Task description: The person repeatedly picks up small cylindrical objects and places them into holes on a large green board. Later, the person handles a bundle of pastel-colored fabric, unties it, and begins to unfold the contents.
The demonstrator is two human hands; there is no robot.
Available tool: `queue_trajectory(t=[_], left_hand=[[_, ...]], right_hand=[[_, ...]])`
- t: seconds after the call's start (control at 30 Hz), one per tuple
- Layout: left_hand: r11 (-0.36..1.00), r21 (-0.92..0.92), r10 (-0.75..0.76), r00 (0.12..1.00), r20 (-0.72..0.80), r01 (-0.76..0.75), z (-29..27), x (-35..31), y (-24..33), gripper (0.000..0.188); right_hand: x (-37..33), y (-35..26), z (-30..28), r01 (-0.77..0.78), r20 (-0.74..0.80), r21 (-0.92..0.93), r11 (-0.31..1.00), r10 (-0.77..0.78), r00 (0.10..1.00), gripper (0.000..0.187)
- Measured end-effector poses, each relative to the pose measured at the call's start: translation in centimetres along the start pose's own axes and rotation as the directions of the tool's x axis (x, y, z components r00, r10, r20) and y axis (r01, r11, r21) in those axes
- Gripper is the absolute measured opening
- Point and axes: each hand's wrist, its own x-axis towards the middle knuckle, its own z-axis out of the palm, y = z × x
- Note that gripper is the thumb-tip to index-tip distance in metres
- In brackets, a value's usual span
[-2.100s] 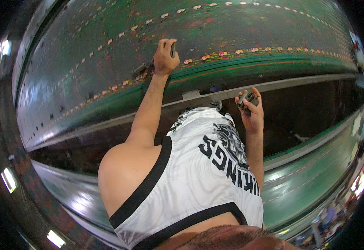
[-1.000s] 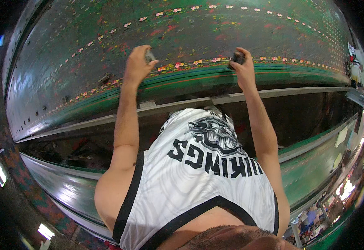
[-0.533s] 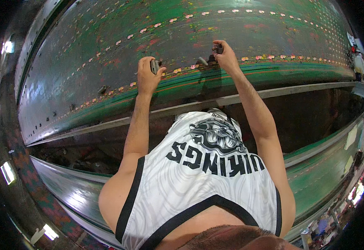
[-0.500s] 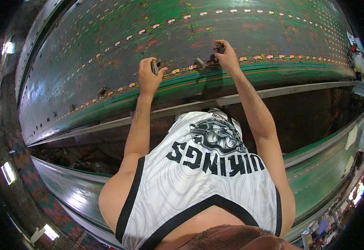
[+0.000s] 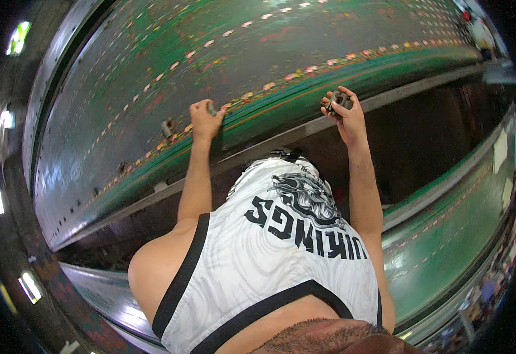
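My left hand [image 5: 206,122] is closed around a small grey metal piece [image 5: 212,109], just above the near edge of a long green table [image 5: 305,91]. My right hand [image 5: 352,118] is turned palm up past the table's near edge. Its fingers curl around a cluster of small dark metal pieces [image 5: 338,102]; their exact kind is unclear. To the left of my left hand, a small grey-brown metal piece [image 5: 167,128] rests by the line of small pale printed shapes. A smaller dark piece [image 5: 122,167] lies farther left.
A grey rail [image 5: 258,146] runs along the table's near side, with a dark gap [image 5: 429,150] between it and another green table [image 5: 446,242] behind me. Rows of small printed shapes and paint smears cover the far table. A person [image 5: 482,35] is at the far right.
My right hand has drawn back from the table toward me and turned palm up with metal pieces. My left hand stays near the edge. The whole view has tilted.
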Motion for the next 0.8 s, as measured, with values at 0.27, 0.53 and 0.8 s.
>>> queue_trajectory(t=[0.27,0.53,0.8], left_hand=[[0.951,-0.115,0.265,0.946,-0.188,-0.289,2.2,5.1,10.8,0.057],[0.981,0.082,0.154,0.965,0.213,-0.175,5.5,7.6,17.5,0.057],[0.924,-0.100,0.359,0.927,-0.110,-0.370,12.0,11.3,31.3,0.051]], right_hand=[[-3.2,-2.2,-8.7,0.073,-0.145,0.134,0.988,-0.053,0.988,0.046],[-2.5,-4.9,-14.5,0.063,-0.206,0.124,0.990,-0.036,0.978,0.050],[3.7,-12.2,-20.7,0.045,-0.151,0.095,0.994,-0.030,0.988,0.047]])
